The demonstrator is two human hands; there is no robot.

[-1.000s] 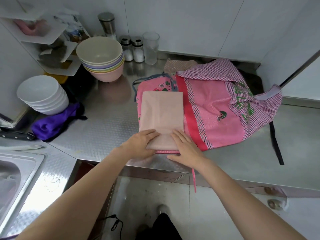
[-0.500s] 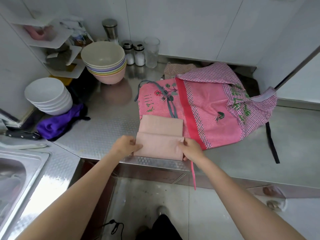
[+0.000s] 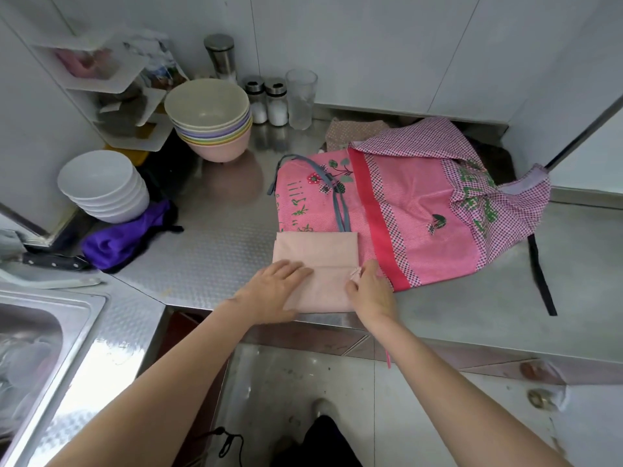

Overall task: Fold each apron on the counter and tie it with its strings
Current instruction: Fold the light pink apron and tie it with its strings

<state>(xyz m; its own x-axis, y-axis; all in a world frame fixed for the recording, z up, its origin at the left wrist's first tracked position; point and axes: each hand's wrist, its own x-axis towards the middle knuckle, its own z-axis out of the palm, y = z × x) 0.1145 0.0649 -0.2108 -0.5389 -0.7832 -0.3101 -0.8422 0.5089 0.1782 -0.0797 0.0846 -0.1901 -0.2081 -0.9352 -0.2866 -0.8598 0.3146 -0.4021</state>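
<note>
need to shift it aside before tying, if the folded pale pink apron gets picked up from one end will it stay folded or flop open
Likely flops: the folded pale pink apron is thin cloth in loose layers, with only the left hand pressing it flat. It looks light, and could slide on the steel counter. No string is tied round it, so support both ends.

White wall panels (glossy), steel counter, sink left, pale tiled floor.

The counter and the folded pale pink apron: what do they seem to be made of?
The counter looks like stainless steel, embossed with a fine raised pattern: it is grey, shiny and reflects the bowls. The folded pale pink apron looks like thin matte woven cloth, perhaps cotton: it holds sharp creases and shows no gloss.
</note>
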